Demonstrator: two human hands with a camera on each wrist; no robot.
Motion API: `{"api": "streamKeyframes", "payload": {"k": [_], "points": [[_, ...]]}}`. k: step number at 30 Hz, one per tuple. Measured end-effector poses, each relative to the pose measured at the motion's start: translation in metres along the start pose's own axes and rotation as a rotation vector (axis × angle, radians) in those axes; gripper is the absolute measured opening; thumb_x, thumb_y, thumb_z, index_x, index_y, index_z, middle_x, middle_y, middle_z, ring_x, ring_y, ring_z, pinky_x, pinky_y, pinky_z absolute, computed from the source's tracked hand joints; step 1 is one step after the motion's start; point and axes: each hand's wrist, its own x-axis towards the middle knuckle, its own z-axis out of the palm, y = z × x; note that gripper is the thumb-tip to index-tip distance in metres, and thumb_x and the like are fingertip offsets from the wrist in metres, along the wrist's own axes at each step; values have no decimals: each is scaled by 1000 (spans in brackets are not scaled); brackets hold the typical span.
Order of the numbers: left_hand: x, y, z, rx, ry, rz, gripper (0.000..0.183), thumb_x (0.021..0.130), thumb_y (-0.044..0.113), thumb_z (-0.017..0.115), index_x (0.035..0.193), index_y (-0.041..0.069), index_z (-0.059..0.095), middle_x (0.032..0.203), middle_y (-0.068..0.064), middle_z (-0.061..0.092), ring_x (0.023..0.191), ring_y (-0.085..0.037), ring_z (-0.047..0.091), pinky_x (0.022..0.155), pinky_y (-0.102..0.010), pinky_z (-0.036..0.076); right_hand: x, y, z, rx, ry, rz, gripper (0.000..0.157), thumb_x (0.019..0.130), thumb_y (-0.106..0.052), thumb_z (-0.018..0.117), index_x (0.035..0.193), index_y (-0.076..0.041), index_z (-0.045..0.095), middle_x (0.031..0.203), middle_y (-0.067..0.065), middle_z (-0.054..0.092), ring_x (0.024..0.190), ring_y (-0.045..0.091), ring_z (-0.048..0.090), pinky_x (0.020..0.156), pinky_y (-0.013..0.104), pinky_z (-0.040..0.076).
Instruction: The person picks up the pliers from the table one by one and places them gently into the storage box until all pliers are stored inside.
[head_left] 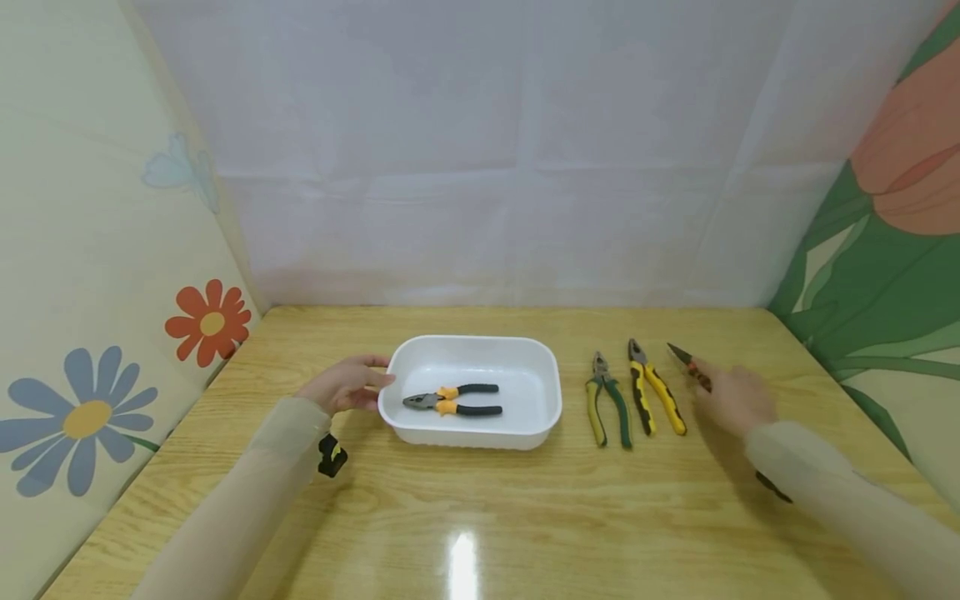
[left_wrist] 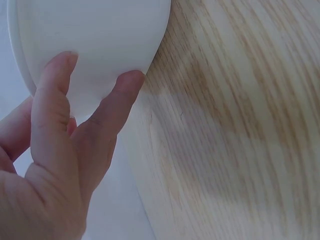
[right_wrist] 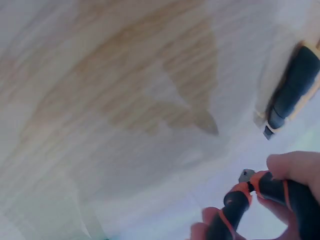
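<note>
My left hand [head_left: 348, 385] holds the left end of a white plastic basin [head_left: 480, 436], one digit over its rim and other fingertips [left_wrist: 131, 79] against the outer wall. Inside the basin lies a pair of pliers [head_left: 450, 400] with orange and black handles. On the right, my right hand [head_left: 738, 400] grips long-nose pliers [head_left: 681, 355] by their red and black handles [right_wrist: 274, 189], tip pointing away to the left. Nearest to that hand are pliers with yellow and black handles [head_left: 660, 398]. Green-handled pliers [head_left: 611, 400] lie between those and the basin.
The wooden table [head_left: 420, 517] runs back to a white cloth backdrop [head_left: 480, 167]. Flower-patterned cloths stand along the left side [head_left: 90, 250] and the right side [head_left: 892, 275].
</note>
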Motion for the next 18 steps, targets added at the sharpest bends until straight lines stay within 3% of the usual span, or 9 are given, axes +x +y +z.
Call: {"api": "streamKeyframes", "payload": {"k": [4, 6, 18], "points": [[-1, 0, 0, -5, -9, 3, 53, 99, 0, 51, 145, -7, 27, 119, -20, 47, 72, -15, 63, 60, -18, 56, -3, 1, -4, -46, 93, -65, 49, 95, -17, 58, 139, 4, 46, 91, 39, 49, 78, 47, 49, 48, 42, 40], [-2, 0, 0, -4, -15, 4, 53, 99, 0, 50, 146, -7, 26, 120, -21, 46, 73, -15, 63, 60, -18, 56, -4, 0, -6, -71, 125, -82, 48, 94, -16, 59, 137, 4, 48, 89, 38, 50, 76, 47, 49, 47, 43, 41], [-2, 2, 0, 8, -16, 0, 53, 99, 1, 50, 146, -6, 26, 123, -22, 46, 74, -16, 64, 62, -19, 57, -15, -11, -18, -62, 246, -124, 45, 92, -18, 59, 133, 1, 55, 80, 26, 49, 64, 30, 41, 44, 32, 30]]}}
